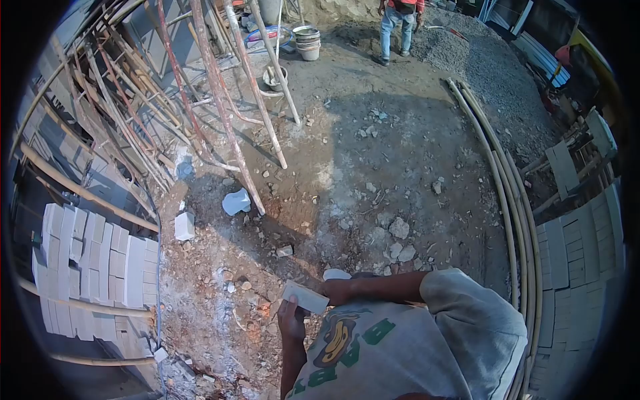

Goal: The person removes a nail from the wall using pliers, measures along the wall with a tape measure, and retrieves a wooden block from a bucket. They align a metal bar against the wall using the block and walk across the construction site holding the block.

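Note:
A pale, flat rectangular slab [305, 297] is held in front of my shirt. My left hand [292, 319] grips its near left side, with the thumb lying on its face. My right hand [337, 291] is at the slab's right end, fingers curled and mostly hidden, so what it grips there cannot be made out. Just beyond the right hand, a white rounded piece [337, 274] shows in part.
Scaffold poles [223, 100] stand at upper left, near white block pieces [185, 227]. Stacked pale blocks [93, 260] line the left, more blocks [580, 260] the right. Bamboo poles [510, 193] lie alongside. Buckets [307, 44], a gravel heap [453, 53] and another person [398, 30] are farther off.

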